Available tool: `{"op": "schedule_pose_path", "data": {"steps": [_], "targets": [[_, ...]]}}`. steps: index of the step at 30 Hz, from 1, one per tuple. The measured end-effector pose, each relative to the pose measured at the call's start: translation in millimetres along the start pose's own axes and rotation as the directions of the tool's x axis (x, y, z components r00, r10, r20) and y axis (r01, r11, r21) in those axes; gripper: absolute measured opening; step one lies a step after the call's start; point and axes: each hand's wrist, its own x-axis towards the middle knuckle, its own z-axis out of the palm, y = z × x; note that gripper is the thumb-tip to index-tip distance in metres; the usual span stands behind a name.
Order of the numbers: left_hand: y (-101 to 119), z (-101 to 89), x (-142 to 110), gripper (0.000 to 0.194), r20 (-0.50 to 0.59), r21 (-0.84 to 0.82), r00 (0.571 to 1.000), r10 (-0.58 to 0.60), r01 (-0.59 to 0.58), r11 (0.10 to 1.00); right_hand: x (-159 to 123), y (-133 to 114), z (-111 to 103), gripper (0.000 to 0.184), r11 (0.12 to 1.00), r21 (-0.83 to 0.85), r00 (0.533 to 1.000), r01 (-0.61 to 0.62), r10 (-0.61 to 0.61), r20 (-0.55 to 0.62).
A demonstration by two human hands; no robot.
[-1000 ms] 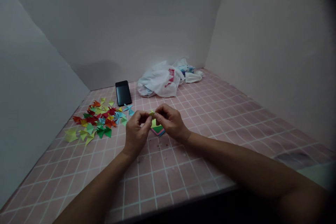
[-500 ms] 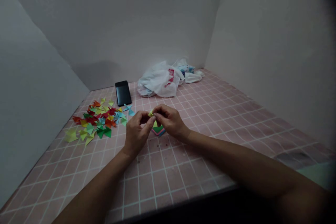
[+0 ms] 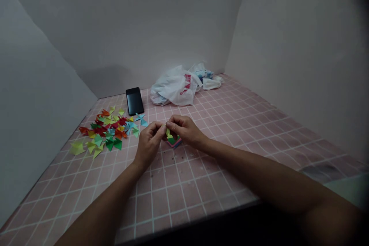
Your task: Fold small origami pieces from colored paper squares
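Between my two hands is a small piece of folded yellow paper (image 3: pixel 168 133), mostly covered by the fingers. My left hand (image 3: pixel 149 141) pinches it from the left with thumb and forefinger. From the right, my right hand (image 3: pixel 186 130) pinches it too, the fingertips of both hands nearly meeting. Just beneath the hands lies a stack of coloured paper squares (image 3: pixel 174 143), with green, pink and blue edges showing. Left of my left hand, several folded paper pieces (image 3: pixel 109 144) in red, orange, yellow, green and light blue lie in a loose spread.
A black phone (image 3: pixel 134 101) lies behind the folded pieces. White plastic bags (image 3: pixel 174 86) sit against the back wall. Pink tiled patterning covers the table (image 3: pixel 173 196), whose front edge runs below my arms. Walls (image 3: pixel 161 19) enclose the left, back and right.
The fingers have shifted on the yellow paper, which now points downward between the hands rather than showing above the thumbs. Hands otherwise stay in place.
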Motion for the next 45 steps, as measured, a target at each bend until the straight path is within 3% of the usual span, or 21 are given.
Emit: {"op": "schedule_pose_path", "data": {"steps": [5, 10, 15, 17, 20, 22, 24, 27, 30, 34, 40, 45], "targets": [[-2.1, 2.9, -0.2, 0.028, 0.027, -0.220, 0.993, -0.119, 0.122, 0.968, -4.7, -2.8, 5.7, 0.036, 0.978, 0.177, 0.994, -0.109, 0.106, 0.026], [-3.5, 6.0, -0.4, 0.029, 0.086, -0.341, 0.981, -0.176, 0.195, 0.920, -4.5, -1.3, 7.6, 0.036, 0.866, 0.434, 0.968, -0.250, 0.229, 0.101], [-8.4, 2.3, 2.2, 0.020, 0.000, -0.229, 1.000, -0.013, 0.013, 0.973, 0.8, -3.3, 0.9, 0.020, 0.677, 0.618, 0.909, -0.400, 0.377, 0.176], [-10.6, 0.6, 2.9, 0.025, 0.001, -0.124, 0.997, 0.079, -0.078, 0.989, 1.8, -5.0, -0.7, 0.014, 0.617, 0.635, 0.875, -0.466, 0.429, 0.226], [-11.6, -0.7, 2.9, 0.014, 0.008, 0.039, 0.979, 0.205, -0.205, 0.978, 1.3, -5.6, -0.2, 0.014, 0.573, 0.618, 0.836, -0.537, 0.461, 0.299], [-10.4, -1.0, 2.7, 0.007, -0.017, 0.082, 0.971, 0.237, -0.235, 0.969, 0.2, -4.3, 1.4, 0.016, 0.590, 0.602, 0.839, -0.538, 0.441, 0.317], [-8.4, -1.0, 2.8, 0.006, -0.049, 0.052, 0.978, 0.203, -0.200, 0.978, -0.7, -2.1, 3.1, 0.021, 0.670, 0.567, 0.877, -0.479, 0.394, 0.275], [-5.7, -1.1, 3.6, 0.011, -0.109, -0.039, 0.989, 0.095, -0.100, 0.994, -1.3, 0.4, 5.2, 0.030, 0.832, 0.461, 0.951, -0.308, 0.290, 0.110], [-4.2, -1.3, 4.7, 0.016, -0.145, -0.082, 0.989, 0.011, -0.023, 0.996, -1.5, 0.1, 5.6, 0.031, 0.918, 0.362, 0.984, -0.160, 0.177, -0.014], [-4.2, -1.8, 5.2, 0.021, -0.130, -0.116, 0.991, -0.015, -0.001, 0.993, -1.5, -3.2, 4.4, 0.027, 0.964, 0.259, 0.996, -0.064, 0.076, -0.035], [-7.0, -3.4, 4.4, 0.027, -0.096, -0.143, 0.995, 0.005, -0.019, 0.990, 0.2, -3.8, 2.2, 0.023, 0.989, 0.144, 1.000, -0.029, 0.028, 0.010], [-4.9, -4.1, 4.3, 0.028, -0.074, -0.139, 0.997, -0.016, 0.006, 0.990, 0.1, -2.5, 0.8, 0.020, 0.999, -0.032, 0.998, 0.038, -0.039, -0.044]]}}
